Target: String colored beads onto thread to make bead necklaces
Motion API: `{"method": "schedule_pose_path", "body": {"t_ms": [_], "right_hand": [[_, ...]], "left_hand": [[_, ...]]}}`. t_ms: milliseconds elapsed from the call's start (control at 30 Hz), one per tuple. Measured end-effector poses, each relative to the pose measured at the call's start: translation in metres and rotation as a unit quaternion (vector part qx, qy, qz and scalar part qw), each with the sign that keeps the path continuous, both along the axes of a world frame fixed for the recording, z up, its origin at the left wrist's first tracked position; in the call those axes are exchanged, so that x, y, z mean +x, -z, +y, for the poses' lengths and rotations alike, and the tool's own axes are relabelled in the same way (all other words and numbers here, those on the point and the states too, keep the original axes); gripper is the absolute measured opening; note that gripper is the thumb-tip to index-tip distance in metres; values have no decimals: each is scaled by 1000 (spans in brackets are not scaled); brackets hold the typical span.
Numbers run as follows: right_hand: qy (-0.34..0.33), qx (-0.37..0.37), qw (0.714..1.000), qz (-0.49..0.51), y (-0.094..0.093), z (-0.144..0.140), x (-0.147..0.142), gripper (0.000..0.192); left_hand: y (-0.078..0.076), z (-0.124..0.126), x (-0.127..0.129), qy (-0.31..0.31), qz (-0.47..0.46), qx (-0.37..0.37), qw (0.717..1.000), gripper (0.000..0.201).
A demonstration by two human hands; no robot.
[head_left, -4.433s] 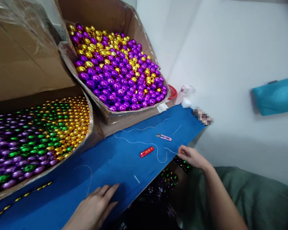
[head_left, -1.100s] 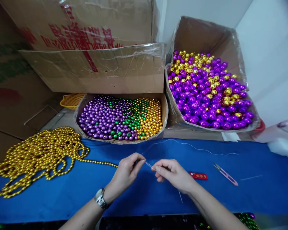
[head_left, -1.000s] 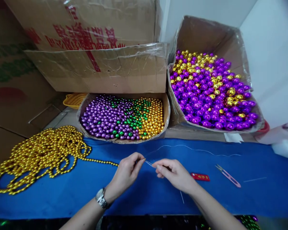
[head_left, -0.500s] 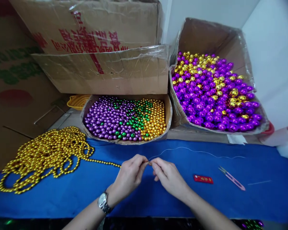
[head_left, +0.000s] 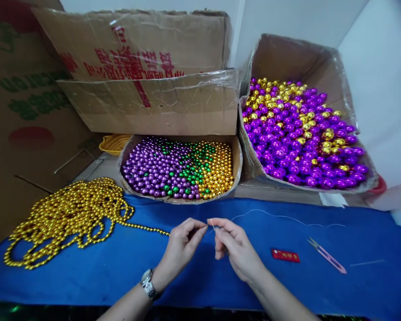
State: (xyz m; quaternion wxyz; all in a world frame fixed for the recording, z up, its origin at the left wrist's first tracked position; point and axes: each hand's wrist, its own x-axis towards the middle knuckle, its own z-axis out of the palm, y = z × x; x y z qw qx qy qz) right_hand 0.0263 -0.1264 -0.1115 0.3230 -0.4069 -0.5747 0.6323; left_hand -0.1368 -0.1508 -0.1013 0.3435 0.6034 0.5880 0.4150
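Pinching a fine white strand [head_left: 213,225] narrowly between thumb and index finger, the right hand [head_left: 237,249] sits just beside the left hand [head_left: 182,245], over the middle of the blue cloth [head_left: 127,285]. The left thumb and index finger are drawn close together; whether they grip anything is too small to tell. From behind the right hand a thread [head_left: 294,218] winds rightward, near the cloth's back edge. Beyond that edge stand 2 open bead boxes: the lower cardboard box [head_left: 237,162] behind the hands, the taller cardboard box [head_left: 297,55] to its right. Toward the front edge, cloth stretches beside both wrists, the left bearing a silver watch [head_left: 148,283]. Room leftward ends at the heaped gold bead strand [head_left: 76,211], whose tail reaches toward the left hand. Rightward, past a gap, lie the red packet [head_left: 285,255], pink thread snips [head_left: 328,257] and a thin pale stick [head_left: 367,263], well inside the front edge.
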Motion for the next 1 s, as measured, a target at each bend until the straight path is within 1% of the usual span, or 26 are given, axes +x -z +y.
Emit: {"method": "schedule_pose_path", "body": {"t_ms": [33, 100, 167, 233, 267, 367, 467, 533, 633, 700, 800, 867, 967, 1000], "right_hand": [[2, 11, 1000, -7, 1, 0, -2, 33], [-2, 74, 995, -59, 2, 0, -6, 30], [-7, 165, 977, -134, 2, -1, -8, 31], [-14, 234, 953, -194, 0, -2, -10, 32], [-18, 248, 946, -207, 0, -3, -11, 32], [-38, 246, 946, -210, -1, -5, -10, 28], [-49, 260, 944, -196, -1, -8, -4, 33], [-43, 298, 932, -201, -1, -7, 2, 37], [-49, 363, 902, -230, -1, 0, 11, 24], [-59, 389, 886, -245, -2, 5, 16, 20], [-52, 409, 870, -270, -1, 13, 19, 22], [-48, 420, 861, -283, -1, 17, 17, 23], [-47, 432, 853, -289, 1, 22, 10, 22], [-45, 435, 852, -289, 2, 22, 8, 21]], "left_hand": [[0, -1, 0, 7, -9, -5, 1000, 18], [-1, -2, 1, 21, -42, -31, 998, 19], [0, -2, 2, 28, -98, -69, 992, 21], [1, -2, 3, 24, -160, -107, 981, 24], [1, -2, 4, 17, -188, -121, 975, 26], [1, -1, 6, -5, -239, -142, 961, 29], [-1, 0, 5, -10, -257, -149, 955, 27], [-1, 1, 2, -11, -262, -158, 952, 28], [0, 0, -2, -7, -274, -178, 945, 29], [0, 0, -3, 0, -273, -184, 944, 30], [-4, -1, -4, 15, -237, -180, 955, 28], [-7, -2, -4, 40, -217, -181, 959, 27], [-8, -3, -3, 89, -220, -197, 951, 26], [-7, -3, -2, 94, -225, -204, 948, 25]]}}
